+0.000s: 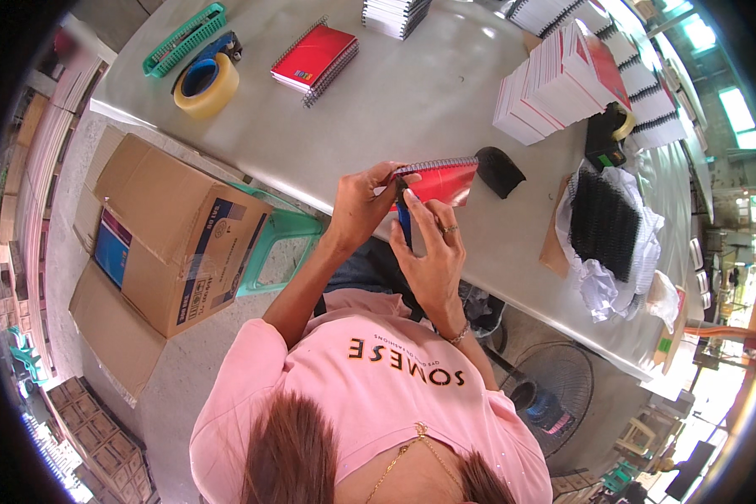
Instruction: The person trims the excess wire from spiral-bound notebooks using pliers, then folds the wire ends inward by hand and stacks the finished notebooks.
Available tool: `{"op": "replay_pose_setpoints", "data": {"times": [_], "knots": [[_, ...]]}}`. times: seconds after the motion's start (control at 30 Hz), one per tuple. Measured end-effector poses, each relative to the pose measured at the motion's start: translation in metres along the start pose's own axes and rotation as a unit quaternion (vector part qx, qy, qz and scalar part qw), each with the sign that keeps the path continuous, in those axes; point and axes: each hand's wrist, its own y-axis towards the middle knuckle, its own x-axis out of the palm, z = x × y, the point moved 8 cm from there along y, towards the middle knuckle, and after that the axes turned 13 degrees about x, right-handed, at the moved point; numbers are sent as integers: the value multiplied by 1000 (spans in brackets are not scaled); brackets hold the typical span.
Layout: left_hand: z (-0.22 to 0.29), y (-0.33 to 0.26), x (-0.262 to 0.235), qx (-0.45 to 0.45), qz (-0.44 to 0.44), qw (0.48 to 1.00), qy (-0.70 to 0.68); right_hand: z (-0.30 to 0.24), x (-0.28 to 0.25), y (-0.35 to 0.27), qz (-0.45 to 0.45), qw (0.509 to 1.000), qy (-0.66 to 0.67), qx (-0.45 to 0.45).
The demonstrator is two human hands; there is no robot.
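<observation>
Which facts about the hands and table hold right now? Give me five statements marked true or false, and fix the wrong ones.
1. The left hand holds a spiral-bound red notebook. True.
2. The right hand is bare of any tool. False: it holds a slim blue tool.
3. Another spiral-bound pair of covers, red too, lies on the table away from the hands. True.
4. The tape roll lies inside the cardboard box. False: it is on the table, beside the green basket.
5. The cardboard box stands open. True.
</observation>
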Motion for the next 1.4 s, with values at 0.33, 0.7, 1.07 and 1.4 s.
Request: {"op": "replay_pose_setpoints", "data": {"times": [0.33, 0.7, 1.07, 1.4], "knots": [[11, -5, -1, 61, 23, 997, 30, 22, 29, 1, -328, 568, 637, 406], [30, 63, -77, 86, 79, 989, 95, 125, -90, 29, -13, 981, -100, 164], [8, 227, -135, 154, -53, 938, 305, 151, -94, 14, 107, 950, -248, 155], [-76, 253, -89, 200, -235, 903, 300, 147, -96, 13, 104, 953, -236, 159]]}}
